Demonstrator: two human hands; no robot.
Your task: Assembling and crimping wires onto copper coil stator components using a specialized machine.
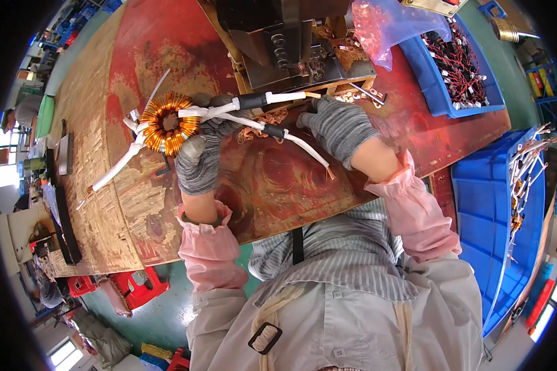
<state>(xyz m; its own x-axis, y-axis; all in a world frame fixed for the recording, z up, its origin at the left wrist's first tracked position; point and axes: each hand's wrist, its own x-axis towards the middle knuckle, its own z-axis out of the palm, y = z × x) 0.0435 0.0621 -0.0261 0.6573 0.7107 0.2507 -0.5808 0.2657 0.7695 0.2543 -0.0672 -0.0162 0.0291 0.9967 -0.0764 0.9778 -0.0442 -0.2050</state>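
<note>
A toroidal coil (169,123) wound with copper wire is in my left hand (199,162), in a grey knitted glove, the thumb against its lower right rim. Thick white-sleeved leads run from the coil to both sides. Two of them reach right, each with a piece of black sleeve (252,101) and a bare copper end. My right hand (341,128), also gloved, is just below the upper lead's bare end (313,95). Its fingers curl together at the edge of the press; what they hold, if anything, is hidden. Small copper terminals (263,125) lie between my hands.
A dark press with a spring (280,49) stands ahead on the worn red bench (278,204). Right of it are a bag of copper pieces (377,31), a metal rod (366,93) and a blue bin (439,99) of wired parts. A larger blue bin (486,204) stands lower right.
</note>
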